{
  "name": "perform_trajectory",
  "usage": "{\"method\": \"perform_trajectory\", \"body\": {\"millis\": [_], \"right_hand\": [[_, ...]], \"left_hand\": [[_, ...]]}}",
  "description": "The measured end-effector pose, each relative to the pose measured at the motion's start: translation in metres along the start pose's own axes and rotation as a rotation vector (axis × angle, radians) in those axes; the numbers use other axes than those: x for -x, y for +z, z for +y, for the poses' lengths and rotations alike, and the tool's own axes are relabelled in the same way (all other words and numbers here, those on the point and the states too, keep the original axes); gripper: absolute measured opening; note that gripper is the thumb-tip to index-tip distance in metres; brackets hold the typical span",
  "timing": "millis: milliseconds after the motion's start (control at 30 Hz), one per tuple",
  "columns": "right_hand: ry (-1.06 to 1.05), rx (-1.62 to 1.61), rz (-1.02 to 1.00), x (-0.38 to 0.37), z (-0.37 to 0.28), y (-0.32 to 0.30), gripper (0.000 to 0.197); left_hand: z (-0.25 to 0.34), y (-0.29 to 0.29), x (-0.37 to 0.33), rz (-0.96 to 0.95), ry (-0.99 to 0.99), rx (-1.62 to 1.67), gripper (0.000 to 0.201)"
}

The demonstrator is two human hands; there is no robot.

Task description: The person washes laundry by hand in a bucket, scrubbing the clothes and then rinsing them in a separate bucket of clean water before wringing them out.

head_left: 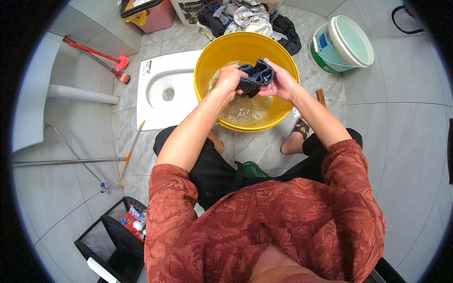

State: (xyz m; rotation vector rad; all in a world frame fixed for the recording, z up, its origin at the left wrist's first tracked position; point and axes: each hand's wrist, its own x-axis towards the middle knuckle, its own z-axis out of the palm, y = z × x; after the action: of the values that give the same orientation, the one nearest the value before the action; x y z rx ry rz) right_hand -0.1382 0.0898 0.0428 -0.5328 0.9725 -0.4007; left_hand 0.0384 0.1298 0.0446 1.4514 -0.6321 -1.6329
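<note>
While crouched over yellow basin (283, 56), we grip dark wet cloth (255, 76) with both hands; left hand (230, 78) clamped on cloth's left end; right hand (281, 84) clamped on right end, hands close together; cloth held just above soapy water (243, 109) in basin; white squat toilet (163, 89) just left of basin; clothes pile (247, 19) behind; white bucket (344, 43) right, tipped on side.

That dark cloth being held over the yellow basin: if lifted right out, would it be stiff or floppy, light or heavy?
The dark cloth is bunched and folded between the left hand and right hand, so probably floppy. Held over water in the yellow basin, it is likely soaked, heavy for its size, and dripping.
</note>
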Motion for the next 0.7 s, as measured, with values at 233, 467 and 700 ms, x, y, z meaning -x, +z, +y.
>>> {"method": "perform_trajectory", "body": {"millis": [233,467,700], "right_hand": [[-0.43,0.653,0.023,0.015,0.012,0.012,0.056],[-0.421,0.841,-0.071,0.024,0.022,0.015,0.04],[-0.287,0.945,0.026,0.025,0.032,0.022,0.024]], "left_hand": [[0.008,0.008,0.007,0.184,0.197,-0.088,0.021],[0.011,0.01,0.01,0.206,0.197,-0.009,0.023],[0.013,0.01,0.017,0.073,0.223,0.161,0.028]]}}
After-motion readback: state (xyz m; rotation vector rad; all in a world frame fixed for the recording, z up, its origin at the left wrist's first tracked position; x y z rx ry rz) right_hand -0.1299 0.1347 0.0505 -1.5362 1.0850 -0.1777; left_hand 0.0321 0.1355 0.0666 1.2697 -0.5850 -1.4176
